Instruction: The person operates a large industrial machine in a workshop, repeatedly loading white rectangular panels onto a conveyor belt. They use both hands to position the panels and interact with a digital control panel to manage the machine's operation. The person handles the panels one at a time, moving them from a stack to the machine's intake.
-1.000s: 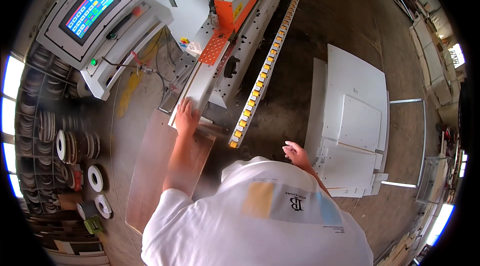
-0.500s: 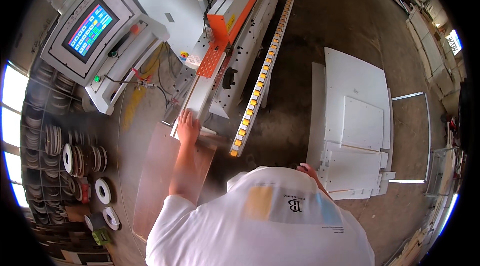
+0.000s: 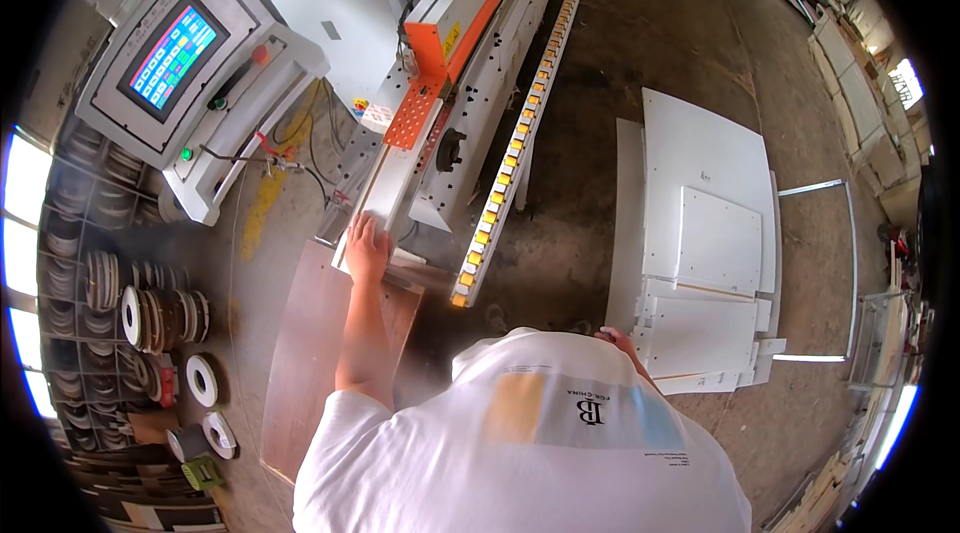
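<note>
My left hand lies flat over the near end of a long pale bed on a floor-standing machine, fingers stretched forward. Ahead of it a perforated orange plate and an upright orange guard sit on the machine. My right hand is low beside the left edge of a stack of white panels. My torso in a white shirt partly hides that hand, and its fingers are too small to make out. Whether it touches a panel I cannot tell.
A roller rail with yellow rollers runs along the machine's right side. At left stand a control console with a lit screen and several rolls of edging. A brown board is below my left arm. A metal frame stands at right.
The whole view has shifted slightly, with the machine and panels a little further left and up. My left hand stays on the bed's end; my right hand stays by the panels.
</note>
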Available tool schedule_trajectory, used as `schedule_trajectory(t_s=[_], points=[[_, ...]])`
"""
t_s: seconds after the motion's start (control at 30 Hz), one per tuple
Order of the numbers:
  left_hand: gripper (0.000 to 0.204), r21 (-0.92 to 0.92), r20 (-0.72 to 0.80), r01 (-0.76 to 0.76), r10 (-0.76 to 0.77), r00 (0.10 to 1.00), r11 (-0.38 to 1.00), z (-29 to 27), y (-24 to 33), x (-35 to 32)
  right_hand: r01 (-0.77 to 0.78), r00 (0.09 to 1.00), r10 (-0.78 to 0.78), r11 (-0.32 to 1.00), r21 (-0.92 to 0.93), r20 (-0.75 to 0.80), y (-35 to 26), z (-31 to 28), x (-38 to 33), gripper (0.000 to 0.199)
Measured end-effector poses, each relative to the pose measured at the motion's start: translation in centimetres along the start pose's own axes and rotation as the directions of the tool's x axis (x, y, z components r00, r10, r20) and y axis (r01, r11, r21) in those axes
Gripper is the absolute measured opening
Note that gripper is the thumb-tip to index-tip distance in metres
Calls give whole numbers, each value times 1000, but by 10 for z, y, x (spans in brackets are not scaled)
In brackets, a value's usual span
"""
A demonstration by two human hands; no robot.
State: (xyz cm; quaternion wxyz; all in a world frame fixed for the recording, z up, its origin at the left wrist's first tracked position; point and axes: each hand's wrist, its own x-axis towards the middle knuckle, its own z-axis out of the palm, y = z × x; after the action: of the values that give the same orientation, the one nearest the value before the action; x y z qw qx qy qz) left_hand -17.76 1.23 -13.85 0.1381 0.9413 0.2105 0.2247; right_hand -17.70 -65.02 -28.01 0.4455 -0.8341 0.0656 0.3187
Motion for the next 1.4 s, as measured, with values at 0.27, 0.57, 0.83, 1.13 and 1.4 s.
schedule_trajectory(t_s=[0.27, 0.57, 0.83, 1.13, 1.4], points=[[39, -20, 3, 28, -28, 1000, 999, -5, 10, 4, -29, 999, 25, 995, 94, 44, 58, -9, 29, 58], [42, 2, 12, 14, -14, 1000, 1000, -2, 0, 0, 155, 987, -142, 967, -203, 77, -45, -16, -5, 55], [41, 29, -13, -1, 1, 1000, 1000, 3, 5, 4, 155, 985, -140, 975, -162, 101, -42, -12, 1, 53], [42, 39, -9, 17, -16, 1000, 999, 8, 9, 12, 102, 989, -87, 985, -136, 116, -38, -2, 10, 54], [42, 46, -15, 2, -1, 1000, 999, 13, 17, 21, -232, 958, 221, 972, 41, 180, 39, 1, 52, 57]])
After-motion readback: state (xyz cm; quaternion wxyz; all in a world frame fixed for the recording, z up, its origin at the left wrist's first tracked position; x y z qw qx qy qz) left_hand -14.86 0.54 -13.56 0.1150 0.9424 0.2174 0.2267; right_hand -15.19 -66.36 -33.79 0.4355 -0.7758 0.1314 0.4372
